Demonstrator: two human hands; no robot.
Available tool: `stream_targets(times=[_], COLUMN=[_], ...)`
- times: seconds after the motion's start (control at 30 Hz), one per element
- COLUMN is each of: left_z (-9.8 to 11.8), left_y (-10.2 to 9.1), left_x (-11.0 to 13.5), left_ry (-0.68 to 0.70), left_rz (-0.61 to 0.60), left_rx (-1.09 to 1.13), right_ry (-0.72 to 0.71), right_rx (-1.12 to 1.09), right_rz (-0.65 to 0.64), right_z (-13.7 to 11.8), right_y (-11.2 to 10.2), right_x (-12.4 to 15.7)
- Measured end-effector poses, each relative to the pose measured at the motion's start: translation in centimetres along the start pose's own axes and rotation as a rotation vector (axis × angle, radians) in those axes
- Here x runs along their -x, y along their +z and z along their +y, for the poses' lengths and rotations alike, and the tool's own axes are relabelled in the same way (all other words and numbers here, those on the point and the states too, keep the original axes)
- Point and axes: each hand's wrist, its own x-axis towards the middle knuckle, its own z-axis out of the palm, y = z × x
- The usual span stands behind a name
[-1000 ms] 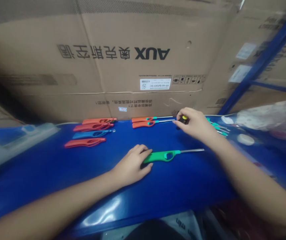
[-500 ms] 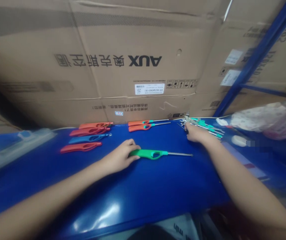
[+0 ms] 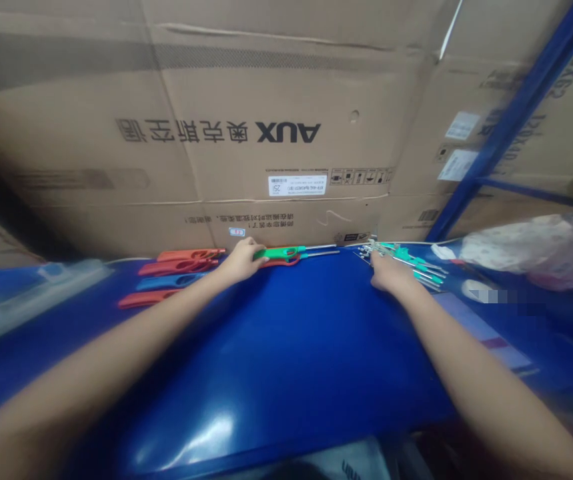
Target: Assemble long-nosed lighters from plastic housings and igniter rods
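Observation:
My left hand [image 3: 242,261] is stretched to the far edge of the blue table [image 3: 286,347] and grips the handle of a green long-nosed lighter [image 3: 281,253]. The lighter lies over two orange lighters [image 3: 279,261] by the cardboard box. My right hand [image 3: 389,272] rests at the far right, fingers curled against a pile of green-handled metal rods [image 3: 411,261]. Whether it grasps one is unclear.
A group of orange, red and blue lighter shells [image 3: 176,272] lies at the far left. A large AUX cardboard box [image 3: 246,133] walls off the back. A blue shelf post [image 3: 511,120] and a plastic bag [image 3: 526,243] stand at the right. A clear tray [image 3: 31,293] sits at left.
My left hand has carried the green lighter from the middle of the table to the far edge, onto the orange lighters. My right hand stayed by the rod pile.

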Motion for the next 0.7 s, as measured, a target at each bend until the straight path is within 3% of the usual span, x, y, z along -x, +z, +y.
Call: stream_targets(times=[0.2, 0.37, 0.53, 0.7], left_z=[-0.8, -1.0, -0.5, 0.8], left_y=[1.6, 1.9, 1.6, 1.2], left_x=[-1.5, -1.4, -1.2, -0.8], left_ry=[-0.033, -0.045, -0.052, -0.034], left_rz=[0.039, 0.086, 0.142, 0.163], left_rx=[-0.051, -0.054, -0.075, -0.133], right_ry=[0.009, -0.046, -0.283, -0.510], right_rx=[-0.010, -0.016, -0.051, -0.089], right_rz=[0.012, 0.114, 0.217, 0.218], right_z=[0.1, -0.4, -1.5, -3.5], right_y=[0.1, 0.6, 1.1, 1.8], right_x=[-0.2, -0.3, 0.5, 1.7])
